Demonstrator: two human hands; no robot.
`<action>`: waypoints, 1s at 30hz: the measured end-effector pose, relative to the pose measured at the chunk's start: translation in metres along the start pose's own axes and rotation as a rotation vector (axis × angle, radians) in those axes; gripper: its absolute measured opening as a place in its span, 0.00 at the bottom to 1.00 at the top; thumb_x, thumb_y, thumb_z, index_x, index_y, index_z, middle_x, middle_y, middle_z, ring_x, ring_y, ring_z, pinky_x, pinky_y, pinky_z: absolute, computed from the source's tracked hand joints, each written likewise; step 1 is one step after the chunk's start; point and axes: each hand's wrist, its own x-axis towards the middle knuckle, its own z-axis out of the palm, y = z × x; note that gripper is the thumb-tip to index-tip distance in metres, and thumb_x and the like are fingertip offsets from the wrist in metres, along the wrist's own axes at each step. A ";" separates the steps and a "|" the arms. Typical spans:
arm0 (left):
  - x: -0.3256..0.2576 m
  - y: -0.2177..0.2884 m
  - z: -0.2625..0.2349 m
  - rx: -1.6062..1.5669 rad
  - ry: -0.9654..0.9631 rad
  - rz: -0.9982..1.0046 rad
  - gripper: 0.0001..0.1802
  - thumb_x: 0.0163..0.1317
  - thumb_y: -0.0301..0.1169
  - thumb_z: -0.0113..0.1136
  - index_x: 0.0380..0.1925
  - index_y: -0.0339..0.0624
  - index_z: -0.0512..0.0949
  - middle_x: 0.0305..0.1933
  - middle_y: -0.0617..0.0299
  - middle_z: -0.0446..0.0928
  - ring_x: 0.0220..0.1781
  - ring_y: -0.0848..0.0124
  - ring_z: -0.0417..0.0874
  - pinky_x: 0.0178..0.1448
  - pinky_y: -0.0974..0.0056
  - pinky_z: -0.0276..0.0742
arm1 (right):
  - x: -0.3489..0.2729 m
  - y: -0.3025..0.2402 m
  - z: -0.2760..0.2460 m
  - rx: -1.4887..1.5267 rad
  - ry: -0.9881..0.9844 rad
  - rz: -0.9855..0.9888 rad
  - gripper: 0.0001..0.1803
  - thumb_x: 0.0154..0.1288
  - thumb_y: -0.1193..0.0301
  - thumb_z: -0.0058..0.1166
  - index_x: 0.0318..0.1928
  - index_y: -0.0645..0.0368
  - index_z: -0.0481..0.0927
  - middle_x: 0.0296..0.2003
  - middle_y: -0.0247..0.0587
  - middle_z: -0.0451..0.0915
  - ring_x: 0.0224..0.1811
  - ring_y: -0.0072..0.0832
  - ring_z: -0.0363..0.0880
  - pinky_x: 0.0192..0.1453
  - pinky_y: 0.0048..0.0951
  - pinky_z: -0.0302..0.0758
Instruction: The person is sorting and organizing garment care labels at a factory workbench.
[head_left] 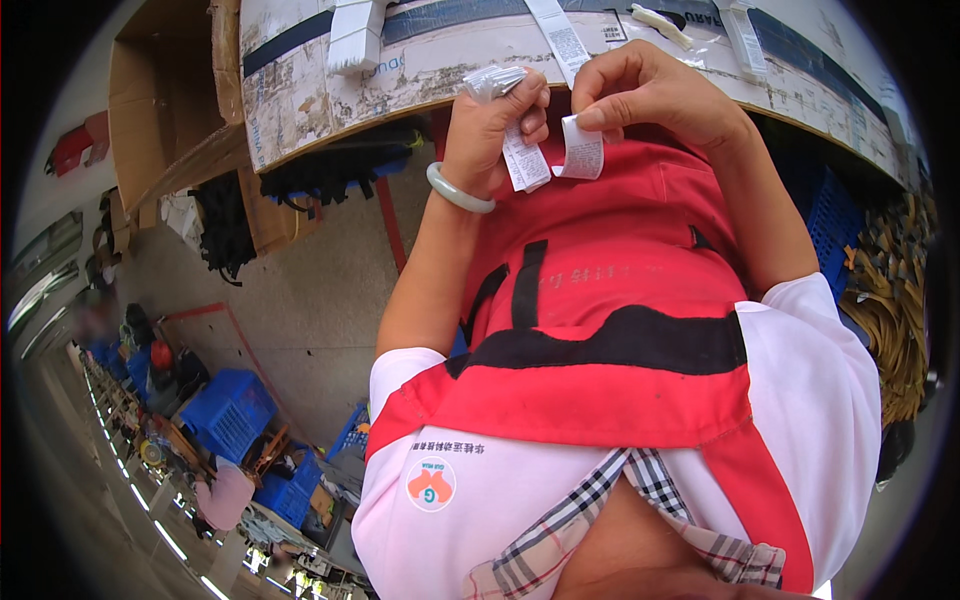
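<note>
- Cardboard box (148,120), at 10 o'clock of the field, beside the table's left end.
- Co-worker in a pink top (222,498), at 8 o'clock, in the background; hands too small to make out.
- Blue crate (228,410), also toward 8 o'clock, just above the co-worker.
- Worktable (290,112), spanning 11 to 2 o'clock; its pale covering is scuffed and stained. A banded white bundle (355,38) lies on it at 11 o'clock.
- Pale bracelet (460,190), near 12 o'clock, around the left wrist.
- Left hand (518,115), at 12 o'clock, its fingers curled and clamped on folded white labels (526,165). A shiny folded end emerges above the grip and printed ends hang below; the fingers conceal whether these are one piece.
- White printed strip (560,42), between 12 and 1 o'clock, lying on the table beyond the hands.
- Curled printed label (582,155), at 1 o'clock, in front of the red apron (620,385), just right of the folded labels.
- Right hand (655,95), at 1 o'clock, thumb and forefinger together, pinching the curled label's upper end.
- Second white bundle (742,42), between 1 and 2 o'clock, on the table.
- Stacked brownish pieces (888,295), at 3 o'clock, beside the person.
</note>
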 end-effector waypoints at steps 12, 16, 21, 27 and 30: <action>0.003 -0.005 -0.002 -0.072 -0.009 -0.165 0.10 0.61 0.28 0.66 0.39 0.37 0.78 0.31 0.63 0.78 0.29 0.74 0.80 0.31 0.70 0.78 | 0.033 0.033 -0.015 -0.451 0.456 -0.328 0.10 0.67 0.68 0.59 0.44 0.60 0.84 0.37 0.32 0.80 0.40 0.19 0.77 0.47 0.21 0.73; 0.005 -0.004 0.002 0.038 0.036 -0.093 0.09 0.61 0.25 0.66 0.39 0.34 0.78 0.30 0.62 0.79 0.29 0.73 0.80 0.31 0.69 0.78 | 0.056 0.040 -0.046 -1.068 0.767 -0.460 0.09 0.59 0.68 0.65 0.40 0.55 0.86 0.36 0.43 0.78 0.39 0.38 0.78 0.44 0.33 0.75; 0.008 -0.011 -0.004 0.261 0.106 0.020 0.11 0.59 0.24 0.67 0.41 0.37 0.80 0.31 0.65 0.79 0.27 0.78 0.76 0.31 0.73 0.70 | 0.057 0.053 -0.044 -0.929 0.785 -0.506 0.08 0.57 0.70 0.65 0.37 0.56 0.86 0.36 0.43 0.78 0.39 0.38 0.78 0.43 0.34 0.75; 0.015 -0.006 0.001 0.737 0.232 0.587 0.09 0.56 0.20 0.67 0.38 0.34 0.82 0.35 0.62 0.83 0.34 0.77 0.81 0.41 0.70 0.78 | 0.039 0.039 -0.020 -0.430 0.450 -0.951 0.08 0.58 0.70 0.66 0.38 0.57 0.86 0.34 0.40 0.78 0.36 0.34 0.79 0.40 0.30 0.75; 0.007 0.002 0.000 0.731 0.189 0.559 0.09 0.56 0.20 0.65 0.38 0.34 0.82 0.34 0.62 0.83 0.35 0.77 0.81 0.41 0.70 0.78 | 0.022 0.013 -0.003 -0.451 0.433 -0.349 0.10 0.67 0.69 0.59 0.45 0.60 0.84 0.40 0.33 0.82 0.41 0.18 0.78 0.49 0.21 0.75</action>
